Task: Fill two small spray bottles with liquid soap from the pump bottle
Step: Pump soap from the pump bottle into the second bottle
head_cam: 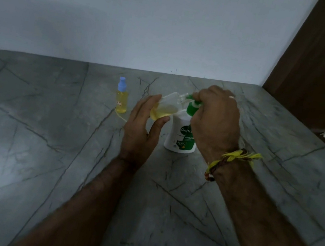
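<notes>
Pump bottle (181,134): upright on grey stone counter (47,147).
Right hand (215,118): fingers closed over green pump head (193,106).
Left hand (143,128): gripping tilted open spray bottle (166,108), mouth at nozzle.
Capped spray bottle (122,97): standing left, apart.

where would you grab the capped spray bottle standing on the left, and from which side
Grip the spray bottle around its round yellow-filled body, below the blue cap. It stands upright and alone on the counter, so a sideways pinch from the front should fit. The cap is narrow and may pull off, so avoid it. The left hand is nearer, but it holds the other bottle.
</notes>
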